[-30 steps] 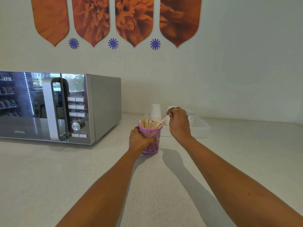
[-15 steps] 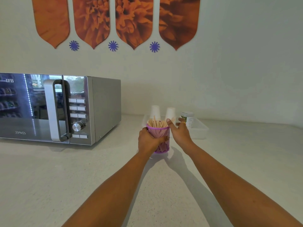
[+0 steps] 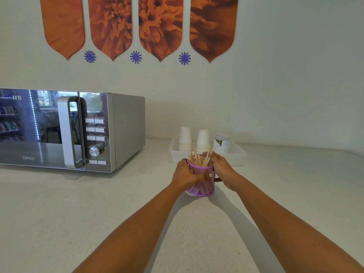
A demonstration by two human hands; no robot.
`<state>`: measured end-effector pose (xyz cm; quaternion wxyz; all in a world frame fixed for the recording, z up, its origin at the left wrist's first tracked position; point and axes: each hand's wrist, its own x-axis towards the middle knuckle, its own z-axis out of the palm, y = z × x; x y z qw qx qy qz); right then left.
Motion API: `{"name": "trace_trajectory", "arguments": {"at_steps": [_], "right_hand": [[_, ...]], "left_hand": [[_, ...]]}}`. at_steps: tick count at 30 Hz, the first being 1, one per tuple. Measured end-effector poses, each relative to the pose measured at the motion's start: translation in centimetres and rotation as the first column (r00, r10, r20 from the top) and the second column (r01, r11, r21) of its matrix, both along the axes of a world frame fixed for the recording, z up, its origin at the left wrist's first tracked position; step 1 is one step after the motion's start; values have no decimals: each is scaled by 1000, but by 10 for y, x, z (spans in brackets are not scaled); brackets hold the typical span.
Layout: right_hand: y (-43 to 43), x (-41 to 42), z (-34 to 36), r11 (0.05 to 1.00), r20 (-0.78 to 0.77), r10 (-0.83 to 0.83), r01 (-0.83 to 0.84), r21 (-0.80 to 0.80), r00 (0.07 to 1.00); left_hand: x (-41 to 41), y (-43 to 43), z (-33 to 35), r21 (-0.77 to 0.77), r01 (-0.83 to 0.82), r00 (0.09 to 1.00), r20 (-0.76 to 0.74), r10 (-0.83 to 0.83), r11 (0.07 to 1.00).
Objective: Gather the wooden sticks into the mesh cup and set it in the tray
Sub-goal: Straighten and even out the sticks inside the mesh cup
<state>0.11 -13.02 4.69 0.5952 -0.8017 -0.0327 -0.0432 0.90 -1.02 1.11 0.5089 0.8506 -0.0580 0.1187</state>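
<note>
The mesh cup (image 3: 201, 182) is purple and stands upright, just in front of the tray (image 3: 239, 154); whether its base rests on the bench (image 3: 98, 213) or is held slightly above it cannot be told. The sticks (image 3: 199, 159) stand bunched inside it, their pale tips fanning out above the rim.

The left hand (image 3: 186, 175) is wrapped around the cup's left wall, its fingers (image 3: 198, 177) curled closed across the mesh facing the camera, so the cup sits between palm and fingers. The right hand (image 3: 223, 170) presses against the cup's right wall; its thumb lies on the mesh near the left fingers, and its other fingers (image 3: 213, 155) close over the rim beside the stick tips, one of them bearing a ring. Both hands grip the cup; neither holds a loose stick.

Behind the cup, the tray is white and shallow, lying against the wall. In it stand two stacks of white paper cups (image 3: 184, 138), upside down, side by side, directly behind the sticks. To the right of the stacks, still in the tray, stands a small jar (image 3: 222, 143) with a green and white label.

Well to the left of the cup, a silver microwave (image 3: 78, 131) sits on the bench with its door closed. On the wall above hang four orange flower panels (image 3: 110, 26).
</note>
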Motion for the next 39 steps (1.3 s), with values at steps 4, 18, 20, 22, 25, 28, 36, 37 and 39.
{"name": "trace_trajectory", "arguments": {"at_steps": [4, 18, 20, 22, 25, 28, 36, 37, 39], "right_hand": [[-7, -7, -1, 999, -58, 32, -31, 24, 998], [-21, -20, -12, 982, 140, 69, -92, 164, 988], [-21, -22, -12, 984, 120, 73, -91, 151, 990], [-21, -24, -15, 986, 86, 109, -119, 119, 990], [-23, -25, -22, 990, 62, 132, -135, 42, 989], [-23, -25, -27, 992, 70, 126, -125, -15, 990], [-22, -20, -27, 999, 150, 19, -25, 39, 989], [-22, -22, -28, 999, 130, 43, -45, 13, 991], [-24, -24, -30, 998, 117, 67, -67, -8, 991]], "left_hand": [[-6, -1, -3, -9, 57, 998, -32, -57, 998], [-33, -6, -9, -18, 112, 993, -41, -112, 994], [-35, -8, -9, 35, 76, 997, -26, -75, 997], [-37, -10, -7, 93, 55, 998, -28, -53, 994], [-39, -12, -7, 47, 89, 995, -41, -87, 995], [-40, -13, -8, -17, 128, 990, -51, -128, 992], [-40, -11, 2, -81, 140, 989, -40, -144, 987], [-40, -10, 1, -79, 151, 987, -39, -154, 985], [-40, -8, -1, -74, 165, 985, -47, -169, 984]]}}
